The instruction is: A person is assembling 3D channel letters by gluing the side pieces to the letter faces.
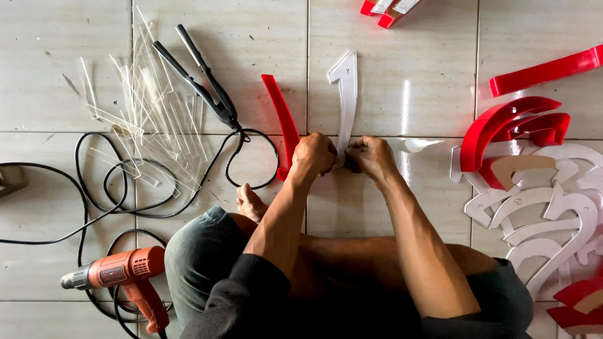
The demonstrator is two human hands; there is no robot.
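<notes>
Left hand: the left hand (pixel 313 154) is closed in a fist around the lower end of the red curved strip (pixel 282 122), right beside the white letter piece
Right hand: the right hand (pixel 370 157) is curled shut, and the bottom end of the white letter piece (pixel 346 94) is pinched in its fingertips
White letter piece: it is laid flat on the tiled floor (pixel 408 69), stretched away from the hands, its hooked top farthest off
Red curved strip: it is stood on edge just left of the white piece, nearly parallel to it
Bare foot: a bare foot (pixel 250 202) is seen just below the left hand
Flat iron: a black flat iron (pixel 201 78) is laid to the left, its black cord (pixel 100 188) looped over the floor
Clear strips: a heap of clear plastic strips (pixel 147 119) is spread beside it
Heat gun: an orange heat gun (pixel 125 276) is laid at the lower left
Letter pile: white and red letter shapes (pixel 534 182) are piled at the right
</notes>
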